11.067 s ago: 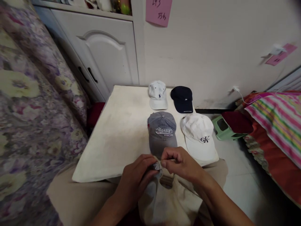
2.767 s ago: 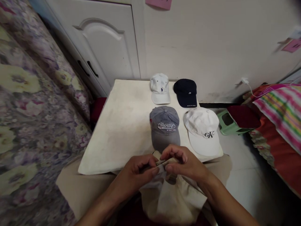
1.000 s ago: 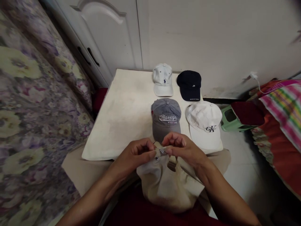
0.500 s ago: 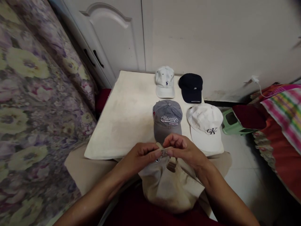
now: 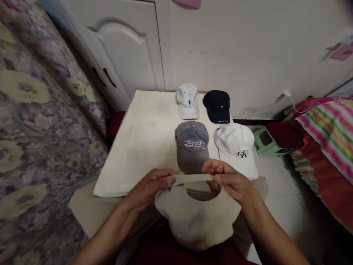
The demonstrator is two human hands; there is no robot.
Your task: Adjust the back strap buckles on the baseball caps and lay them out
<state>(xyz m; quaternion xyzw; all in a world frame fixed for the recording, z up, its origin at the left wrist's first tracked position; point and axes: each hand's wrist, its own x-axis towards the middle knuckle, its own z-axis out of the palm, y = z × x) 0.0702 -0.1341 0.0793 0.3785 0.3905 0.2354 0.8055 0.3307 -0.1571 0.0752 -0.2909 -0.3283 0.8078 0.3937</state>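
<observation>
A beige baseball cap (image 5: 198, 217) hangs between my hands over my lap, its back opening and adjuster strap (image 5: 197, 178) facing up. My left hand (image 5: 154, 186) pinches the strap's left end by the metal buckle (image 5: 178, 180). At the right end, my right hand (image 5: 227, 180) grips the strap between thumb and fingers. The strap is stretched straight across the opening. Just beyond my hands lies a grey cap (image 5: 192, 147) with "Always" lettering. A white cap (image 5: 235, 147) with "CK" letters sits to its right, partly behind my right hand.
The table (image 5: 140, 147) has a cream cover. At its back are a small white cap (image 5: 188, 101) and a navy cap (image 5: 217, 106). A floral curtain (image 5: 41, 129) hangs left. A green stool (image 5: 264, 141) and a bed (image 5: 328, 154) stand right.
My hands have moved apart, drawing the strap out straight; the back opening now shows wide. Earlier they were close together at the buckle. The caps on the table have stayed put; the view shifted.
</observation>
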